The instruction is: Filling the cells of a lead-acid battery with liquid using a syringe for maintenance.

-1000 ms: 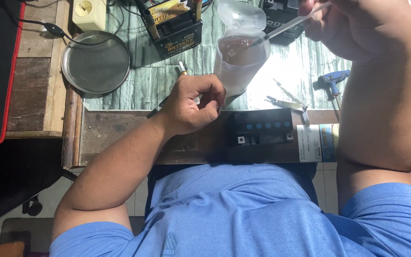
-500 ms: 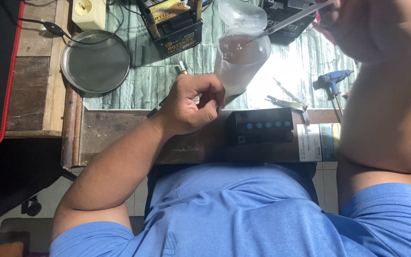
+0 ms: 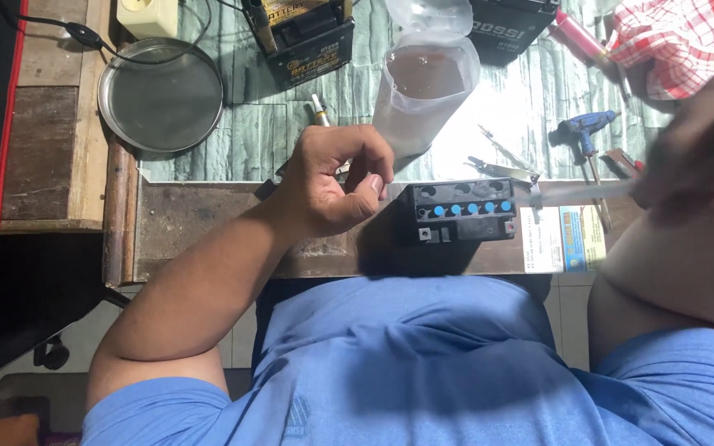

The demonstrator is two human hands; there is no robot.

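A small black motorcycle battery [image 3: 460, 211] sits on the wooden front edge of the worktop [image 3: 208, 219], close to the person's body, with a row of blue-ringed filler ports along its top face. The left hand [image 3: 332, 186] rests just to the left of it, fingers curled loosely into a near-fist with the thumb tucked under; whether anything small lies inside the curl cannot be told. The right hand [image 3: 696, 157] is a motion-blurred shape at the right edge, closed around the back end of a clear syringe-like tube [image 3: 576, 192] whose tip points toward the battery's right end, near the ports. Behind the battery, further in on the green-patterned part of the worktop, stands a translucent plastic jug [image 3: 423, 95] holding clear liquid. A round metal tray [image 3: 161, 99] lies toward the back left corner, two more black batteries [image 3: 303, 41] stand along the back edge, and a blue-handled tool [image 3: 584, 128] and a red checked cloth [image 3: 687, 37] lie to the right. The battery looks dense and rigid for its size, with a hard smooth case, so it is best gripped by its two short sides and kept level while the ports are uncovered. The tube looks light, thin and stiff, likely slippery if wet, and probably wants a fingertip pinch near the barrel. The jug is soft-walled and would probably flex under a squeeze, so it should be taken low with both hands
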